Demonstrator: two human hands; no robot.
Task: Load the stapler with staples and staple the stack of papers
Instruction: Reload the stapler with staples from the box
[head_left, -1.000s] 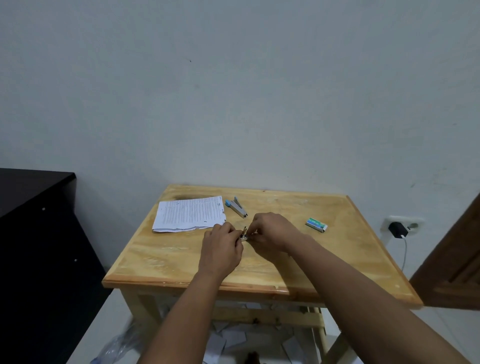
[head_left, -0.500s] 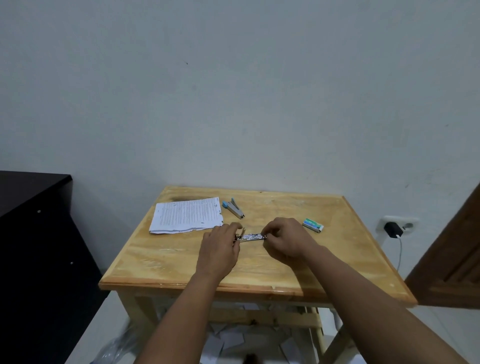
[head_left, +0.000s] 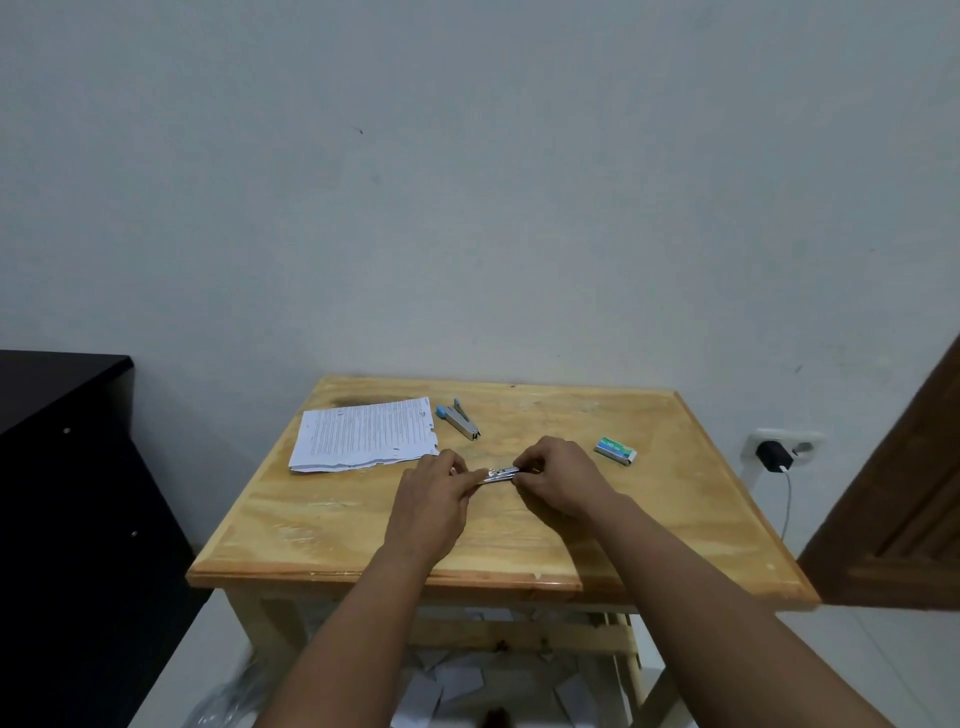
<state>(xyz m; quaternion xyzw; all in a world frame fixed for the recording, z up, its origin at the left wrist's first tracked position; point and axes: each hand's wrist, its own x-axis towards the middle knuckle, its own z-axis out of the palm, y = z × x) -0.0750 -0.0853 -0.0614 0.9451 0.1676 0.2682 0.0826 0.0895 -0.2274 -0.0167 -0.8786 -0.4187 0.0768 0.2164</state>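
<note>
A strip of staples (head_left: 497, 475) is held just above the middle of the tabletop (head_left: 332, 525), with its long axis running left to right between the two hands. Its left end is pinched by the fingers (head_left: 457, 470) of the left hand (head_left: 431, 504), and its right end by the fingers of the right hand (head_left: 558, 478); both sets of fingers are closed narrowly on the strip, so no free reach remains.

The stapler (head_left: 458, 419), grey with blue ends, lies beyond the strip toward the far edge, slightly to the left, with its long axis set diagonally. It is apart from both hands, and the left hand is judged nearer to it. Whether its magazine stands open cannot be told at this size. The loading is judged to turn on the strip being carried away from the body and turned to match that diagonal.

The stack of papers (head_left: 363, 434) rests by the far left corner, just beside the stapler. A small staple box (head_left: 615, 450) lies toward the right edge, near the right hand.
</note>
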